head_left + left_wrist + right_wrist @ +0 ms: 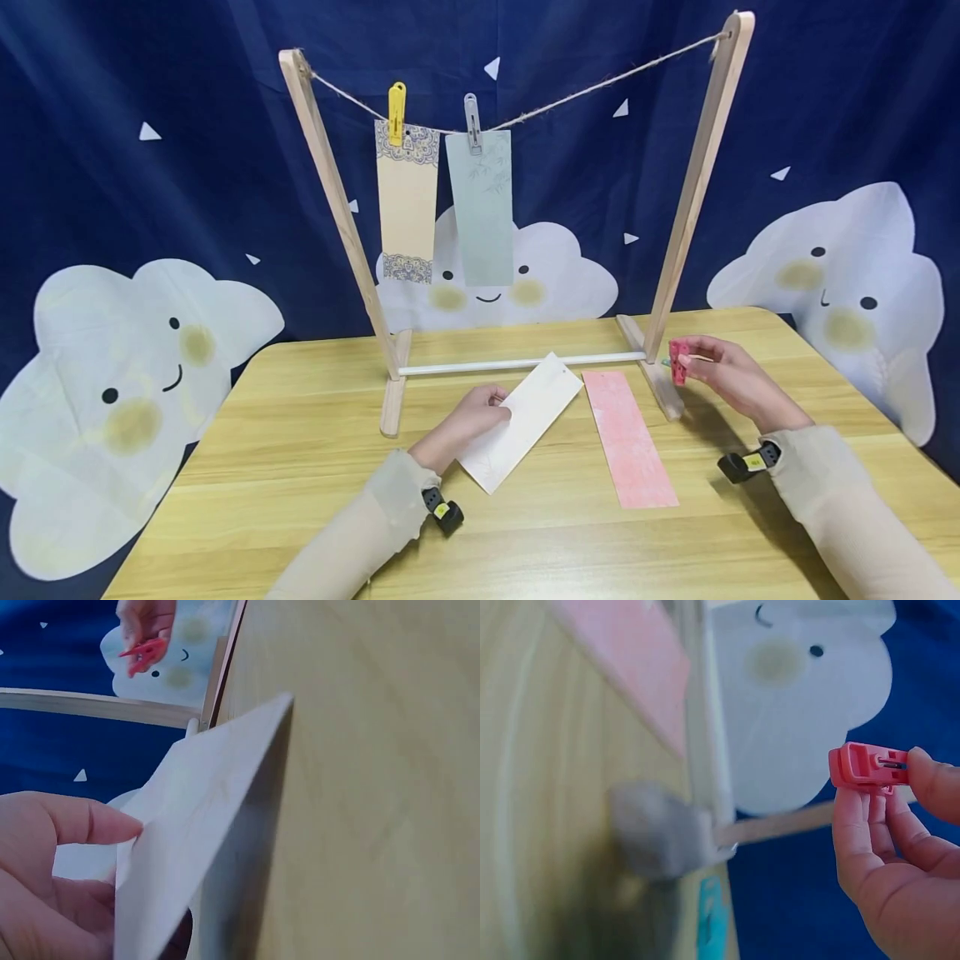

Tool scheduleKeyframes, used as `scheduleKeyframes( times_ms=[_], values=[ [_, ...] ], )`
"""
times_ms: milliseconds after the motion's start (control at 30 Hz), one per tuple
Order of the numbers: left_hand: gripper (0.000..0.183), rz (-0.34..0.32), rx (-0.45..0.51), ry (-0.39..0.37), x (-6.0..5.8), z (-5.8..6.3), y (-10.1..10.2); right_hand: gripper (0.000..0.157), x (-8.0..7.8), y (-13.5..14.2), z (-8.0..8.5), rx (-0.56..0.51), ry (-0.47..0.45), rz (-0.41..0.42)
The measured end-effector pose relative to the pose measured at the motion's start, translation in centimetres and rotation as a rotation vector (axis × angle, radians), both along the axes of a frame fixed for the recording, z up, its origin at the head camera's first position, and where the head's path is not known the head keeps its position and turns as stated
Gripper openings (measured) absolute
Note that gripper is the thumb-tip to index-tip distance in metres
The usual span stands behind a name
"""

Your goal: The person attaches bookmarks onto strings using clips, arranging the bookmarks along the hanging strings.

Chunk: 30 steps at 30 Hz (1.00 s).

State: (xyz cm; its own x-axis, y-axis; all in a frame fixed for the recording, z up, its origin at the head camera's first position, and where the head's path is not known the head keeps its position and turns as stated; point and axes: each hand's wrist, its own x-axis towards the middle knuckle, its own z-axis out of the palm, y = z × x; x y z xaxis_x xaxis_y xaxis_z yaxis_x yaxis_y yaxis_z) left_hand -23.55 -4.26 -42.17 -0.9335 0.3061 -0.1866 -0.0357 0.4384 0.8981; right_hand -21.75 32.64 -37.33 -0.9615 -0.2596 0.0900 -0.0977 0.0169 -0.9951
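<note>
My left hand pinches a cream paper card between thumb and fingers. In the left wrist view that card is tilted up off the table. My right hand holds a red-pink clothespin beside the right foot of the wooden stand. The right wrist view shows the clothespin between thumb and fingertips. A pink paper card lies flat on the table between the hands. On the twine, a yellow clothespin holds a patterned card, and a grey clothespin holds a pale green card.
The wooden stand has a left post, a right post and a white crossbar low between them. A teal clothespin lies near the table's far edge, past the right foot. A dark blue curtain hangs behind the table.
</note>
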Motion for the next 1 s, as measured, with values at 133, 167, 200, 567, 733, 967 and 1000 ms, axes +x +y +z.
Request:
scheduleKeyframes(
  times_ms=[133,167,200,567,733,967,1000],
  values=[
    [0.025,-0.017,0.029,0.010,0.1,0.3,0.0,0.020,-0.1,-0.9,0.9,0.056,0.013,-0.011],
    [0.024,-0.021,0.036,0.010,0.1,0.4,0.1,0.020,-0.2,-1.2,1.2,0.073,0.018,-0.010],
    [0.024,-0.025,0.040,0.009,0.1,0.4,0.1,0.020,-0.2,-1.5,1.4,0.084,0.022,-0.009],
    [0.020,0.013,0.163,0.075,-0.5,1.8,0.6,0.017,-1.4,-4.3,4.2,0.088,0.044,-0.031],
    [0.022,0.047,0.245,0.087,-0.9,2.6,0.7,0.017,-1.9,-5.2,5.5,0.235,0.069,-0.098],
    [0.023,0.126,0.322,0.096,-1.3,4.3,1.1,0.018,-3.0,-6.6,7.7,0.214,0.127,-0.142],
    [0.023,0.137,0.332,0.096,-1.4,4.5,1.1,0.019,-3.1,-6.9,8.0,0.210,0.136,-0.151]
  ],
)
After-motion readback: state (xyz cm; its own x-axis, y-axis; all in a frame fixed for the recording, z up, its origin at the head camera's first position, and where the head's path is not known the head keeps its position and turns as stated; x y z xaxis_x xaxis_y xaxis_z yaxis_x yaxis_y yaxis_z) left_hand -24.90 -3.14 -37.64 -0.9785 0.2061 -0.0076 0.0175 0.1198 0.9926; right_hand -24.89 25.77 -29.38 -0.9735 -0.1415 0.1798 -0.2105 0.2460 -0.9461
